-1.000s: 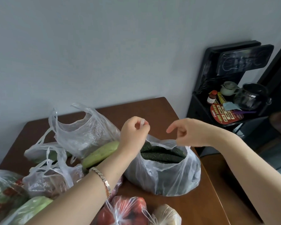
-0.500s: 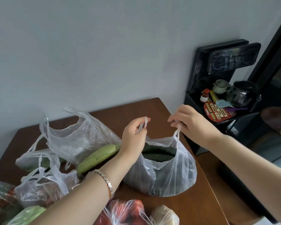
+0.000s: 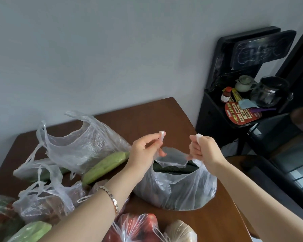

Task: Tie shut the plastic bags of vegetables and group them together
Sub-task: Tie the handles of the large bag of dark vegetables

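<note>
A clear plastic bag of dark green cucumbers (image 3: pixel 177 187) stands on the brown wooden table (image 3: pixel 147 117), near its right edge. My left hand (image 3: pixel 145 151) pinches the bag's left handle and my right hand (image 3: pixel 203 151) grips its right handle, both held up above the open mouth with a gap between them. An open clear bag (image 3: pixel 80 144) lies behind to the left, with a pale green squash (image 3: pixel 105 166) sticking out. More bags sit at the left and front: one with brownish contents (image 3: pixel 42 205) and one with red tomatoes (image 3: pixel 136 227).
A black side stand (image 3: pixel 215 119) to the right of the table carries a glass kettle (image 3: pixel 269 91), a small teapot (image 3: pixel 245 83) and a red-capped bottle (image 3: pixel 226 95). The grey wall runs behind the table. The table's right edge lies just past the cucumber bag.
My right hand took hold of the bag's right handle and lifted it. Both handles are now pulled up and slightly apart, above the bag's mouth.
</note>
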### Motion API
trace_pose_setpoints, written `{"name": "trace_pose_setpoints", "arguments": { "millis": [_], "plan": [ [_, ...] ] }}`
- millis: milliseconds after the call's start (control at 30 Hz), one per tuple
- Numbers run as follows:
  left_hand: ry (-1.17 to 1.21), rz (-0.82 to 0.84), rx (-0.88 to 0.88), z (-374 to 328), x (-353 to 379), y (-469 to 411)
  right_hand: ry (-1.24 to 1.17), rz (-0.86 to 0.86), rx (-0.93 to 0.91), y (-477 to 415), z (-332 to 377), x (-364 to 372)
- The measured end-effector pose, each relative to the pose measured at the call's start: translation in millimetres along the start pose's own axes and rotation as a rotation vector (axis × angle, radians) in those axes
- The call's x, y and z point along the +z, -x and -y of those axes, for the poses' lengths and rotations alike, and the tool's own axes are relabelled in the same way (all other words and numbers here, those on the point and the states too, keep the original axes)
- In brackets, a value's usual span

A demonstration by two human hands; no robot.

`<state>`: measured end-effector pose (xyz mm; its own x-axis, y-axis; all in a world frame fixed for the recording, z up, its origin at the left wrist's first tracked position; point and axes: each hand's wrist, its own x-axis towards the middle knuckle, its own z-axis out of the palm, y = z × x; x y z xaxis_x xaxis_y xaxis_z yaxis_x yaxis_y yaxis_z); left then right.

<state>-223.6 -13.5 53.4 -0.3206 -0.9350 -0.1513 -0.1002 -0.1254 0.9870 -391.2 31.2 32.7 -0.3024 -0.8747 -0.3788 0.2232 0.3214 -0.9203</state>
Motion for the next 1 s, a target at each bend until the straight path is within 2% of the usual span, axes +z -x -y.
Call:
{"name": "trace_pose_setpoints", "arguments": {
  "millis": [167,233,467,600,667,767,867,1000],
  "plan": [
    [0.259,0.064,-0.312,3.2,2.1,-14.8,-0.066,0.062,0.172,-16.7,2.1,4.5],
    [0.378,0.075,-0.408,4.2,4.3,-24.0,-0.091,0.060,0.189,-27.4,3.7,10.8],
    [0.360,0.175,-0.541,6.0,14.1,-46.3,0.226,0.175,-0.046,-33.0,-7.4,35.6],
    [0.300,0.197,-0.510,8.3,10.6,-53.4,0.502,0.197,-0.183,-36.0,-10.5,27.7],
    [0.099,0.196,-0.424,9.8,14.0,-52.6,0.527,0.158,-0.210,-35.4,-12.2,25.1],
    [-0.080,0.218,-0.277,13.5,21.2,-50.8,0.386,0.037,-0.153,-37.4,-14.1,22.7],
    [-0.082,0.212,-0.218,18.2,23.6,-48.6,0.265,-0.004,-0.132,-33.8,-16.6,25.4],
    [-0.035,0.123,-0.152,27.4,20.3,-42.3,0.198,-0.202,-0.142,-29.1,-24.6,28.8]
  ]
}}
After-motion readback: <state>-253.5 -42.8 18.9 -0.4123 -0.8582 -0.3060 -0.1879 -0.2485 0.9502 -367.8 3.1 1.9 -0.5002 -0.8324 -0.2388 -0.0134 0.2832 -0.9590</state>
